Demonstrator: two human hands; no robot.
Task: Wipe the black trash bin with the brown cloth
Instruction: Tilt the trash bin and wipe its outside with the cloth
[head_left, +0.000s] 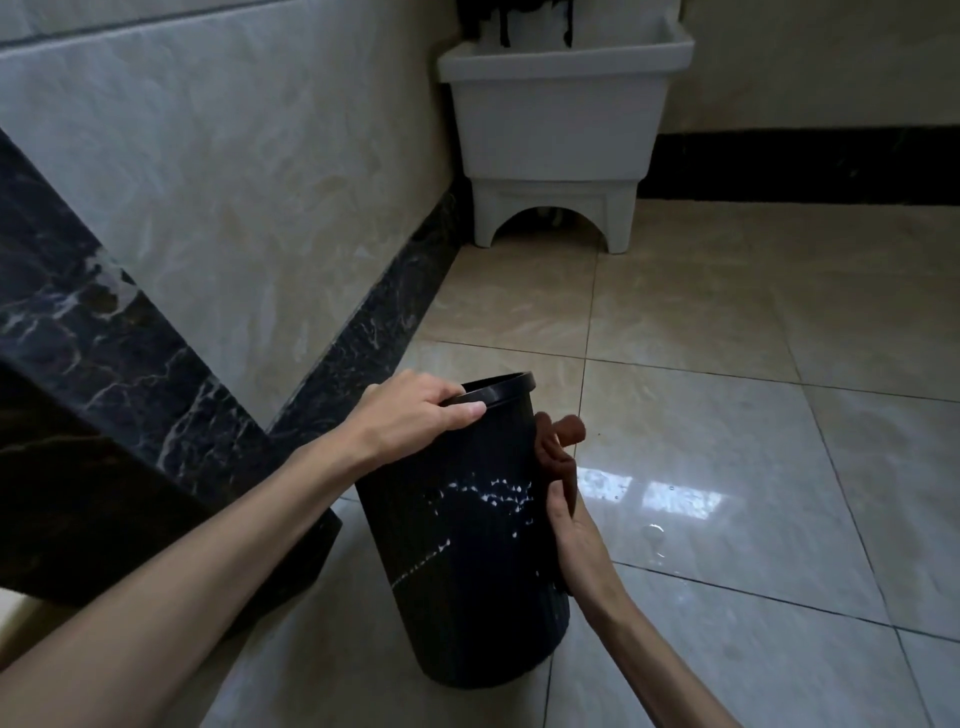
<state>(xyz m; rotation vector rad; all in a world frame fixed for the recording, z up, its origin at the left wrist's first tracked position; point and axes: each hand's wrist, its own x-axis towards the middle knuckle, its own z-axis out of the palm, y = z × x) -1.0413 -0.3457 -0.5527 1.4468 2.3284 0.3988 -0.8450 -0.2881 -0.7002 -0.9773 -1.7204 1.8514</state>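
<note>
The black trash bin (462, 545) stands tilted on the tiled floor in the lower middle of the view, with wet spots glinting on its side. My left hand (415, 410) grips its rim at the top left. My right hand (569, 525) presses the brown cloth (558, 441) against the bin's right side. Most of the cloth is hidden behind the bin, and only a bunched part shows above my fingers.
A white plastic tub on legs (558, 130) stands in the far corner. A dark marble ledge (104, 395) runs along the left beside the bin. A small puddle (653, 535) lies on the glossy floor tiles (753, 415) to the right.
</note>
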